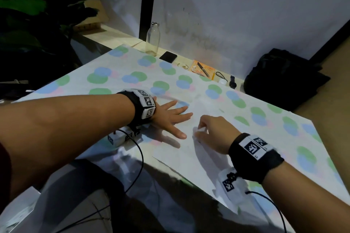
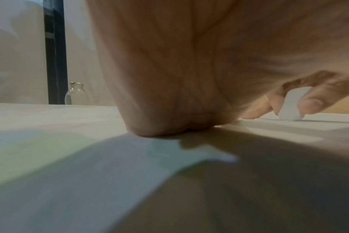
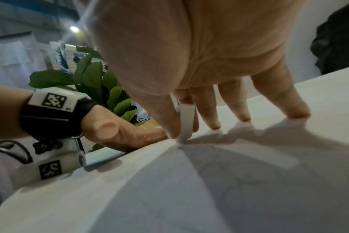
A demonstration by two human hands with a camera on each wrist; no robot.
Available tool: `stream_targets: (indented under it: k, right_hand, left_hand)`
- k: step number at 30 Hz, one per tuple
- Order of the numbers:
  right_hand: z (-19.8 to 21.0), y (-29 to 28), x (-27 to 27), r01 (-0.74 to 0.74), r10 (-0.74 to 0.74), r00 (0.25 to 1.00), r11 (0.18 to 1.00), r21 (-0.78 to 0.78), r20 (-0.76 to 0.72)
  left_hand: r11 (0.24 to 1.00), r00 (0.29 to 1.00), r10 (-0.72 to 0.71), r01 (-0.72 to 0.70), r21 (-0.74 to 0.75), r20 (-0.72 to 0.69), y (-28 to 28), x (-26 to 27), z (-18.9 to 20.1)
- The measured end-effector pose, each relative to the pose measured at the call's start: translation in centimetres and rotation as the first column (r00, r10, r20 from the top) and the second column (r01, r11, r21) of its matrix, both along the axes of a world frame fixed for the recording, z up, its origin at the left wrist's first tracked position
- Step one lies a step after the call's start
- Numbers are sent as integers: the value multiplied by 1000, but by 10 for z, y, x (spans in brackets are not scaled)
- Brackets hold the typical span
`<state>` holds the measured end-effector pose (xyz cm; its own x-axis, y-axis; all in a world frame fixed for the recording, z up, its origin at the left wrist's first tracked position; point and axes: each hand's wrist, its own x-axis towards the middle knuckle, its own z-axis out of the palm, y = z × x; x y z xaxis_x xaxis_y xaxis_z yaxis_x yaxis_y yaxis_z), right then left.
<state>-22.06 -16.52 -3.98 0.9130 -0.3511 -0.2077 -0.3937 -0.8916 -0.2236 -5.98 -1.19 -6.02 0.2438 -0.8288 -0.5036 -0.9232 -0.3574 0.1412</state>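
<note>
A white sheet of paper (image 1: 200, 153) lies on the table's dotted cloth (image 1: 132, 77). My left hand (image 1: 173, 117) lies flat on the sheet's left part, fingers straight and spread, pressing it down; its palm (image 2: 169, 78) fills the left wrist view. My right hand (image 1: 203, 131) pinches a small white eraser (image 1: 200, 129) between thumb and fingers, its lower end touching the paper. In the right wrist view the eraser (image 3: 186, 123) stands on the paper (image 3: 229, 181) under the right hand (image 3: 189, 55), with the left hand (image 3: 119, 130) beside it. The eraser (image 2: 293, 107) also shows past the left palm.
An empty glass bottle (image 1: 153, 38), a black phone (image 1: 168, 56), a pen (image 1: 203, 69) and a watch (image 1: 232, 82) lie along the table's far edge by the wall. A black bag (image 1: 284, 79) sits at the right, a leafy plant (image 1: 28, 15) at the left.
</note>
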Motion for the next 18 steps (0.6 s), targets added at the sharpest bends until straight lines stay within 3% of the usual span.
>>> stream_targets:
  k: [9, 15, 18]
  right_hand:
    - [0, -5, -8, -195, 195, 981, 980, -34, 3]
    - [4, -5, 2, -198, 196, 970, 980, -2, 142]
    - [8, 11, 10, -237, 233, 962, 971, 12, 142]
  left_hand:
    - [1000, 1000, 25, -25, -2, -15, -3, 9, -5]
    - [998, 998, 63, -63, 16, 12, -5, 6, -4]
    - [997, 997, 70, -71, 22, 29, -6, 2, -2]
